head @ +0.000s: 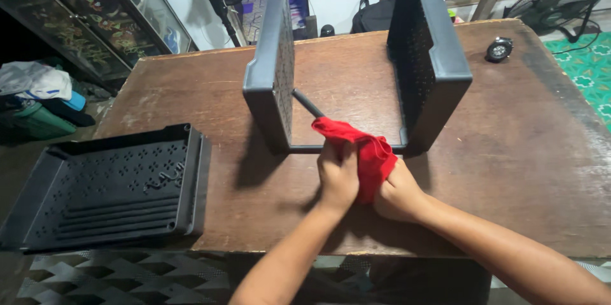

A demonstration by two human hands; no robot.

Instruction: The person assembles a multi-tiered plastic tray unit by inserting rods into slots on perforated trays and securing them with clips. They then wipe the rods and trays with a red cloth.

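Both hands closed on a red cloth [364, 152], bunched around a dark rod [307, 103] near the table's [522, 152] front edge. Left hand [337, 177] grips the cloth's left side, right hand [398, 193] the right. The rod joins two upright black perforated panels [428, 56]. Cloth hides the rod's near end and most fingertips.

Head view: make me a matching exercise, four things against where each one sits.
Things:
1. red cloth
2. black perforated tray
3. small round black object
4. upright perforated panels

Places:
A. far right of the wooden table
B. held by the left hand and right hand
C. table's left edge, lying flat
D. standing mid-table, joined by rods

Pairs: 1-B, 2-C, 3-A, 4-D
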